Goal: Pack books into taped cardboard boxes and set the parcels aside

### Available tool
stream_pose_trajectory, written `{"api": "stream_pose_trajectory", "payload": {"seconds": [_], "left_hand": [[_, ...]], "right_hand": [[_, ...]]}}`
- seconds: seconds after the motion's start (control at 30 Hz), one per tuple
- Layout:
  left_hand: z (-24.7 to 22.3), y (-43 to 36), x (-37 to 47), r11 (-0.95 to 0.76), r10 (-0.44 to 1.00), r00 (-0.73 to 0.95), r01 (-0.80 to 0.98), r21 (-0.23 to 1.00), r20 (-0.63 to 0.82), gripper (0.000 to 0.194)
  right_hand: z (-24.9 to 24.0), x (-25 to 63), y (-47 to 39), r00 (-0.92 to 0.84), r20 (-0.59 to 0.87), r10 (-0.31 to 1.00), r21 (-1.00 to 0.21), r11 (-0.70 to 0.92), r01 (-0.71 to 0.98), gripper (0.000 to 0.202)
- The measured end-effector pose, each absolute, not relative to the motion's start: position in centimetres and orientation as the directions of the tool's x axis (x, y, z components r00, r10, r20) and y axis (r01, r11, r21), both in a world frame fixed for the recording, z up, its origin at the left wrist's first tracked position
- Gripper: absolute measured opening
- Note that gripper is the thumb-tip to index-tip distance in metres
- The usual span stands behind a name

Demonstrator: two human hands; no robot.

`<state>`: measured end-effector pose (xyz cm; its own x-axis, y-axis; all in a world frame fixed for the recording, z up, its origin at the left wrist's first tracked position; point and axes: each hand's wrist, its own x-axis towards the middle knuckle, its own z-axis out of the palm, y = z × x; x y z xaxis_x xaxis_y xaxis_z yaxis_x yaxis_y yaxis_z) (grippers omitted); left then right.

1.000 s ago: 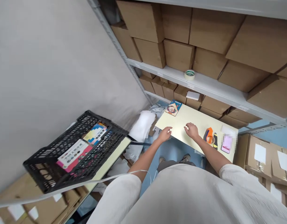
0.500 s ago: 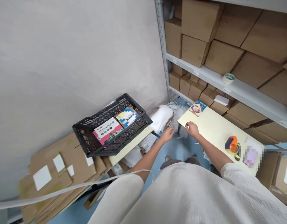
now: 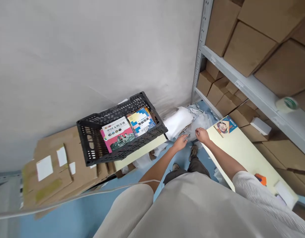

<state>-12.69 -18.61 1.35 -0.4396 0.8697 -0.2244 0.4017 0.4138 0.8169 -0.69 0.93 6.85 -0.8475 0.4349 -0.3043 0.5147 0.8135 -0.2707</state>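
Observation:
My left hand (image 3: 180, 142) hangs over the gap between two tables, near the right end of a black plastic crate (image 3: 122, 155). Its fingers are partly spread, with nothing seen in them. Curled fingers show on my right hand (image 3: 202, 135), beside the left edge of the right table (image 3: 231, 148); whether they hold anything is too small to tell. Inside the crate lie a pink and white book (image 3: 119, 134) and a blue and yellow book (image 3: 141, 122). A blue book (image 3: 223, 126) lies at the right table's far end.
Flattened cardboard (image 3: 78, 145) is stacked left of the crate. White wrapping (image 3: 179, 122) lies crumpled beyond my hands. Shelves of boxes (image 3: 250, 49) and a tape roll (image 3: 286, 104) stand right. An orange tape dispenser (image 3: 260, 179) sits near my right arm. A pale cord crosses below.
The view has shifted, so the shelves and right table sit further right. My feet have changed position, and more of the legs shows. Both hands remain between the tables.

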Motion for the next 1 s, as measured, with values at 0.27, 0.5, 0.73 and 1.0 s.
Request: {"api": "stream_pose_trajectory", "payload": {"seconds": [0.27,0.5,0.73,1.0], "left_hand": [[-4.3,-9.0,-17.5,0.601,0.724,-0.561,0.224,0.767,-0.403,0.045],[-13.3,-5.4,-20.8,0.731,0.562,-0.618,0.06,0.68,-0.55,0.044],[-24.5,-4.5,-23.1,0.816,0.478,-0.614,0.045,0.577,-0.628,0.047],[-36.2,-2.7,-26.0,0.845,0.419,-0.625,0.002,0.535,-0.659,0.052]], "right_hand": [[1.0,-10.3,10.6,-0.836,-0.477,0.272,-0.27,0.859,0.434,0.034],[-8.4,-16.5,14.7,-0.782,-0.603,0.16,-0.248,0.894,0.374,0.035],[-19.6,-19.7,16.9,-0.717,-0.686,0.124,-0.232,0.897,0.377,0.036],[-32.5,-23.9,16.2,-0.707,-0.696,0.125,-0.36,0.792,0.493,0.048]]}}
